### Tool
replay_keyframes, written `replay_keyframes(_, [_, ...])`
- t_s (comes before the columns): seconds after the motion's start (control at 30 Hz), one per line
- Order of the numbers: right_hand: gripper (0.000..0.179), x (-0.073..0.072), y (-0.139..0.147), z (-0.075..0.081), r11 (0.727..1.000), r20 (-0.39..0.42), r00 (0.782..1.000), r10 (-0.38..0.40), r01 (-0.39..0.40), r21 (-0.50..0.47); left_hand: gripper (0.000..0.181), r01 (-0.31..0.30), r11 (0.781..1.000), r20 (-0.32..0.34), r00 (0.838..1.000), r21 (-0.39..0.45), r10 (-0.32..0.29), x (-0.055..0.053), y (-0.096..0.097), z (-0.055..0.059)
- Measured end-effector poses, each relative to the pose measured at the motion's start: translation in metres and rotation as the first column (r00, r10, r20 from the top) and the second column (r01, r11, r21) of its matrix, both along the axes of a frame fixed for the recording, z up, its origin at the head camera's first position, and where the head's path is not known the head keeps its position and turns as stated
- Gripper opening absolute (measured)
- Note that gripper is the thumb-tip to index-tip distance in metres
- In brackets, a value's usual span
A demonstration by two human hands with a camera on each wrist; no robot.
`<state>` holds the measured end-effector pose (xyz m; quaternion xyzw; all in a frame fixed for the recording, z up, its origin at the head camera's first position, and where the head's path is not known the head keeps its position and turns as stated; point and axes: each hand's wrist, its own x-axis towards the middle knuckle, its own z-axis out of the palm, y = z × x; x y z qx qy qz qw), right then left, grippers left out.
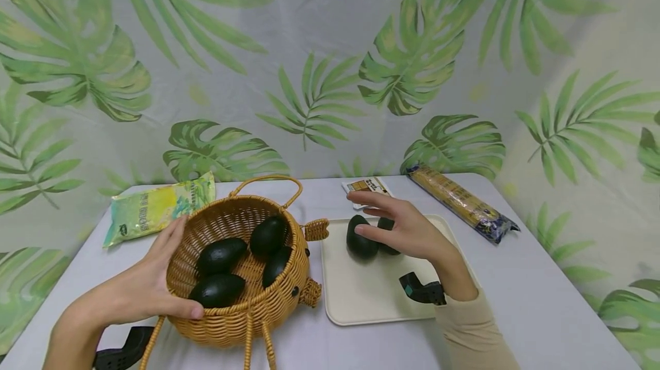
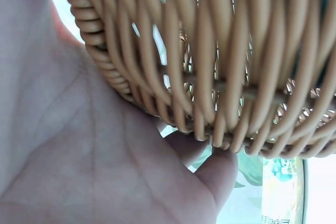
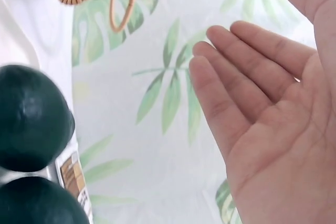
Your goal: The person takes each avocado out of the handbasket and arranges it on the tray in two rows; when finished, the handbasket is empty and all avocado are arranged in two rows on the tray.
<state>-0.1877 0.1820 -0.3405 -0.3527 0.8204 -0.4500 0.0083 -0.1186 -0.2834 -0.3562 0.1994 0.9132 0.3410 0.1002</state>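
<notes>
My left hand (image 1: pixel 136 287) holds the side of a wicker basket (image 1: pixel 232 324), its thumb along the near rim and its fingers at the far left rim. In the left wrist view the palm lies against the basket's weave (image 2: pixel 210 66). Several dark green avocados (image 1: pixel 220 256) lie inside the tilted basket. On a cream tray (image 1: pixel 381 315) sit two more avocados, one in front (image 1: pixel 363 247) and one partly hidden (image 1: pixel 387 232) behind my right hand (image 1: pixel 404 227). That hand hovers over them, fingers extended; in the right wrist view its palm is bare, with the avocados (image 3: pixel 31 119) off to the side.
A green-yellow bag (image 1: pixel 160 207) lies behind the basket at the left. A small brown-white packet (image 1: pixel 368 185) is behind the tray, and a long package with a dark blue end (image 1: pixel 459 201) lies at the back right. A leaf-patterned cloth (image 1: pixel 319 32) hangs behind the table.
</notes>
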Motion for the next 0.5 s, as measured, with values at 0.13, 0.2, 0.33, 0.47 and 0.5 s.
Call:
replay_keyframes(0.13, [0.056,0.002,-0.011,0.002,1.000,-0.028,1.000,0.006,-0.007,-0.017,0.136,0.001,1.000,0.014,1.000,-0.002,-0.001,0.001,0.000,0.000])
replay_keyframes(0.2, [0.055,0.003,-0.016,0.003,1.000,-0.037,0.999,0.011,-0.012,-0.023,0.135,0.004,1.000,0.016,1.000,0.000,-0.004,0.001,0.000,0.000])
replay_keyframes(0.33, [0.054,0.003,-0.027,0.005,0.999,-0.049,0.998,0.026,-0.028,-0.038,0.135,0.011,1.000,0.003,1.000,0.001,-0.011,0.000,0.001,0.002])
replay_keyframes(0.47, [0.054,0.003,-0.038,0.008,0.999,-0.054,0.998,0.038,-0.040,-0.035,0.135,0.010,1.000,0.004,1.000,0.001,-0.010,0.000,0.001,0.002])
replay_keyframes(0.5, [0.054,0.002,-0.041,0.008,0.998,-0.061,0.997,0.045,-0.047,-0.030,0.135,0.009,1.000,0.003,1.000,0.002,-0.009,0.001,0.000,0.002])
